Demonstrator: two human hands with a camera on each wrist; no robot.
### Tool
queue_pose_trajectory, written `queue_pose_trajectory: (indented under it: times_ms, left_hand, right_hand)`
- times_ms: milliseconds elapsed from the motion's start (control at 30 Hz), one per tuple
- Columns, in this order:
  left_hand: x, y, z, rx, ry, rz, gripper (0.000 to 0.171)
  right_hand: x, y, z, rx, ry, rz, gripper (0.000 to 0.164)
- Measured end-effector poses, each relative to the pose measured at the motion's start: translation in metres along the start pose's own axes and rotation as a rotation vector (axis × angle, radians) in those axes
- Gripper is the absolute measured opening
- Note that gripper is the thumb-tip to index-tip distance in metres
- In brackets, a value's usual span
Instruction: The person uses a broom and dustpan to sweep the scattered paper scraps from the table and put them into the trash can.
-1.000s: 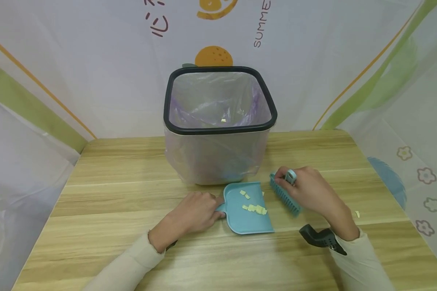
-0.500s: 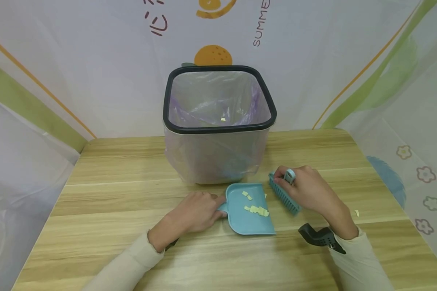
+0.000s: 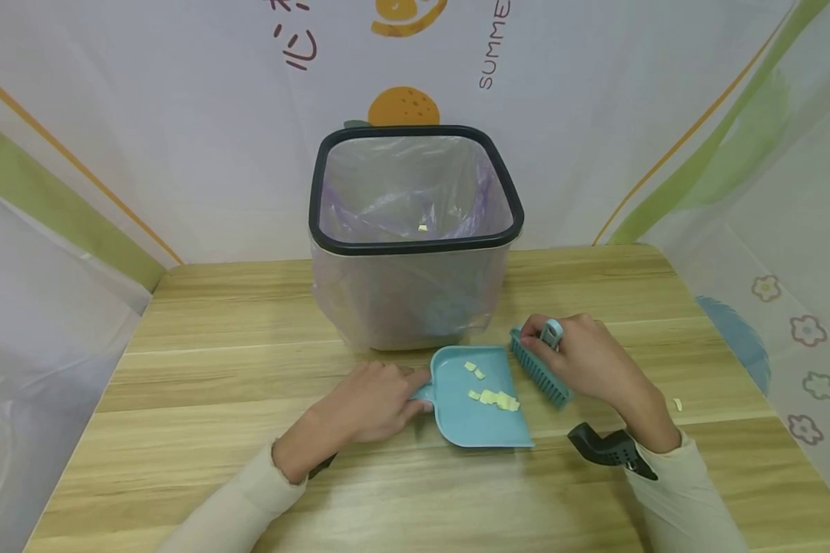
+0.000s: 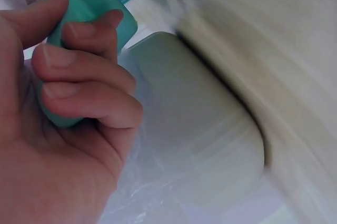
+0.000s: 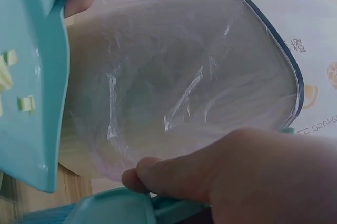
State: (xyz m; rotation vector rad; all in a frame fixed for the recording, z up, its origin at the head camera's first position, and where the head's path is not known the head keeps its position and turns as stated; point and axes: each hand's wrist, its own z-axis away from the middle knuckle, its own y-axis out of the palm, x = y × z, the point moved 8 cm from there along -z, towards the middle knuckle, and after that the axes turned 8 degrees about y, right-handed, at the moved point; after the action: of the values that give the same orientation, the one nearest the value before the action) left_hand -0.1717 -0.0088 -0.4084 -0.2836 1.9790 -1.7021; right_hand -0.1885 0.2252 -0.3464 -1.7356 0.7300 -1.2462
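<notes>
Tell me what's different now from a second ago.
The left hand has slid the dustpan rightward, closer to the brush, carrying its scraps along; one beyond its front edge no longer shows. Nothing was newly grabbed or released; the right hand, brush and bin look unmoved.

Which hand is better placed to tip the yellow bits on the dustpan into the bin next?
Probably the left hand: it grips the dustpan, with the yellow bits on it, close to the bin. The right hand holds the brush.
</notes>
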Motion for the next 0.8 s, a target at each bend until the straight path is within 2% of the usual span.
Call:
queue_pose_trajectory:
  times_ms: [300,800]
  left_hand:
    - [-0.009,-0.02,0.004,-0.059,0.048,0.063,0.02]
    - [-0.037,-0.066,0.009,-0.142,0.146,-0.002,0.021]
  right_hand:
    - [-0.002,-0.001,0.001,0.006,0.008,0.001,0.004]
    - [-0.004,-0.001,0.004,0.008,0.02,-0.021,0.004]
